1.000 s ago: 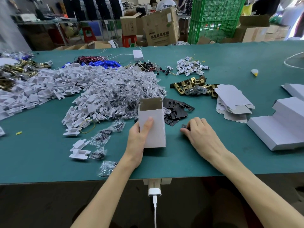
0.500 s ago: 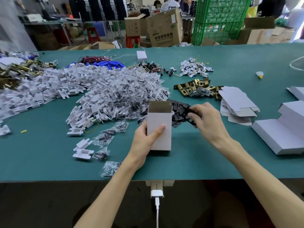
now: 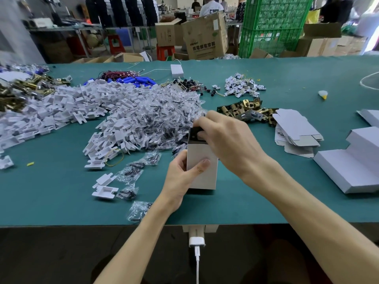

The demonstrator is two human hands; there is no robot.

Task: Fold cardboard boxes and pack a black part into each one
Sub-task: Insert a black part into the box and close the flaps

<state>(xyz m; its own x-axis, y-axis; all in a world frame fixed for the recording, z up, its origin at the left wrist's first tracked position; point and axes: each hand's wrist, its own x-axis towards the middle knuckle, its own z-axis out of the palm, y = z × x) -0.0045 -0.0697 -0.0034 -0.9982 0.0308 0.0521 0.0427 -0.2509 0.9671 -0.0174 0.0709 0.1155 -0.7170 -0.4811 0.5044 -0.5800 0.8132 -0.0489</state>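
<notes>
A small white cardboard box [image 3: 205, 173] stands upright on the green table [image 3: 61, 201], its top open. My left hand [image 3: 182, 177] grips its lower left side, thumb across the front. My right hand [image 3: 227, 138] is over the open top and pinches a flat black part [image 3: 194, 133], whose lower end sits inside the box mouth. The pile of black parts behind the box is hidden by my right hand.
White plastic inserts [image 3: 67, 107] and bagged screws [image 3: 155, 119] are heaped to the left. Brass latches [image 3: 244, 109], flat box blanks [image 3: 295, 130] and stacked white boxes [image 3: 352, 165] lie to the right. A charger [image 3: 196, 241] hangs at the table's front edge.
My right hand picked a black part off the pile and brought it left over the box's open top. My left hand has kept hold of the box.
</notes>
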